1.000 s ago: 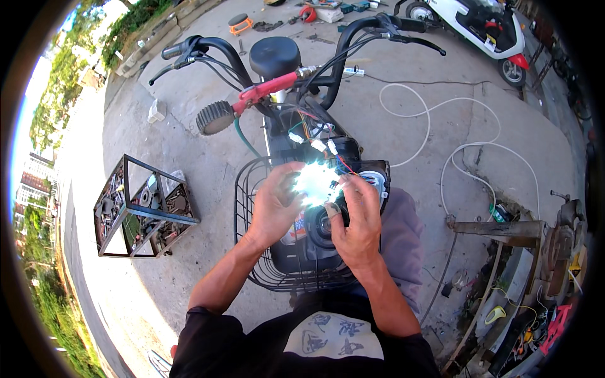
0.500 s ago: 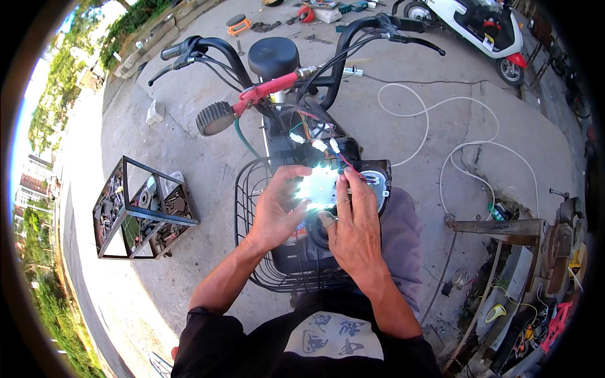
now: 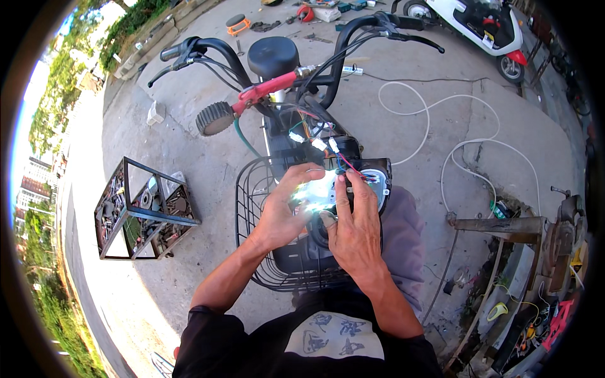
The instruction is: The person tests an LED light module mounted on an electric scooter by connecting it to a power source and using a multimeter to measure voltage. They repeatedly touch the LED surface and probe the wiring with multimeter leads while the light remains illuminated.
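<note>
A brightly glowing light panel shines between my two hands above the basket of an electric bike; glare hides its detail. My left hand curls around its left side, thumb and fingers at its edges. My right hand presses its fingertips on the panel's right edge, beside thin red and blue wires. What lies under those fingertips is hidden. Right of them sits a black housing with a pale rounded face. White plug connectors hang just beyond the panel.
The black wire basket surrounds the work. Beyond stand the handlebar, a red air gun with a round gauge and the saddle. A metal scrap rack is on the left, a workbench on the right, a pale hose on the ground.
My left hand has shifted slightly right and up, its fingers reaching further over the glowing panel's top edge. The glare has changed shape. My right hand stays nearly in place.
</note>
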`<state>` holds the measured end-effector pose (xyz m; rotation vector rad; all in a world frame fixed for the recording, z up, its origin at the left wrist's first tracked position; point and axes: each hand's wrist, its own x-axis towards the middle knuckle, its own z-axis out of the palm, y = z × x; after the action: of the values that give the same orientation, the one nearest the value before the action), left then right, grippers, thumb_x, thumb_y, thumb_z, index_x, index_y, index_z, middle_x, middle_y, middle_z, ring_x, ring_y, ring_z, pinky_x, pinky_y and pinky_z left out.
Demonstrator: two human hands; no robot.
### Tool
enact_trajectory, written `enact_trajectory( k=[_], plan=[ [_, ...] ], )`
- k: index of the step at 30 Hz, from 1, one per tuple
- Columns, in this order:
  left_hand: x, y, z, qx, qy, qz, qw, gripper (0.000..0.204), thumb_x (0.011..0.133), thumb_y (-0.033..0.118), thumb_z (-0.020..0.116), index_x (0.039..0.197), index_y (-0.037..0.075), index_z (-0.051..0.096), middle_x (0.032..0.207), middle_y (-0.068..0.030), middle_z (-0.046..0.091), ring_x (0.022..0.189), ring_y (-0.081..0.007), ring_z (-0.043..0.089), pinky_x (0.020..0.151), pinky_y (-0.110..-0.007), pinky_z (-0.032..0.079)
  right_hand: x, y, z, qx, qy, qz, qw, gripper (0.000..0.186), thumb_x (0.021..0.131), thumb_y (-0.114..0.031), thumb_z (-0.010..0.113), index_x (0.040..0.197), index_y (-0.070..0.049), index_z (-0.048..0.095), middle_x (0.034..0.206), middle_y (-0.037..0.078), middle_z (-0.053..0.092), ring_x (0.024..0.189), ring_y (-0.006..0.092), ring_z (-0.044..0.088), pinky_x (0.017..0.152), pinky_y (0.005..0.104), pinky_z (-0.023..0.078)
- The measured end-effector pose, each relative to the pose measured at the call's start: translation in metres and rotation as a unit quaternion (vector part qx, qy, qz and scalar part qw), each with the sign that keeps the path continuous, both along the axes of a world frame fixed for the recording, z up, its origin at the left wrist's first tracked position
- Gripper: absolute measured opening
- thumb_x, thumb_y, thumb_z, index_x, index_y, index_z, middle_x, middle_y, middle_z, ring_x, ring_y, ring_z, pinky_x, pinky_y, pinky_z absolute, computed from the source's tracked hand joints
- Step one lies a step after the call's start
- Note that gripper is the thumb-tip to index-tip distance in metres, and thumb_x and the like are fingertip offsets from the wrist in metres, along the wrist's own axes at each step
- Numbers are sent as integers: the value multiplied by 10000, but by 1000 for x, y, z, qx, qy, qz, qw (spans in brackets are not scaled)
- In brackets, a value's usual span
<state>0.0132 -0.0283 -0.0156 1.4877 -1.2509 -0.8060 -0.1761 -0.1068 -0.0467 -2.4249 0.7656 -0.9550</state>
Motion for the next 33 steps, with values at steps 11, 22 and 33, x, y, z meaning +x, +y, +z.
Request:
enact_trajectory(
  k=[11, 22, 33],
  plan=[
    [1, -2, -3, -14, -4, 7, 1000, 714, 908, -244, 544, 1549, 41, 678, 1657, -104, 527, 1458, -179, 618, 1079, -291, 550, -1, 2, 2, 1, -12, -7, 1000, 767, 979, -80, 796, 1673, 87, 514, 1623, 315, 491, 1412, 522, 561, 1193, 600, 469],
    [-2, -3, -8, -35, -27, 11, 999, 656, 947, -221, 635, 1534, 64, 700, 1651, -108, 540, 1497, -205, 602, 1165, -331, 545, 0, 2, 0, -15, 5, -17, 1000, 775, 992, -149, 815, 1672, 70, 516, 1583, 301, 543, 1368, 508, 604, 1156, 586, 513],
    [-3, -3, -4, -13, -66, 27, 997, 606, 979, -188, 669, 1522, 75, 718, 1633, -74, 566, 1431, -174, 651, 1071, -302, 607, 1, 2, 0, -17, 9, -16, 1000, 765, 1002, -166, 797, 1671, 80, 519, 1569, 301, 555, 1354, 506, 604, 1148, 592, 508]
  ],
)
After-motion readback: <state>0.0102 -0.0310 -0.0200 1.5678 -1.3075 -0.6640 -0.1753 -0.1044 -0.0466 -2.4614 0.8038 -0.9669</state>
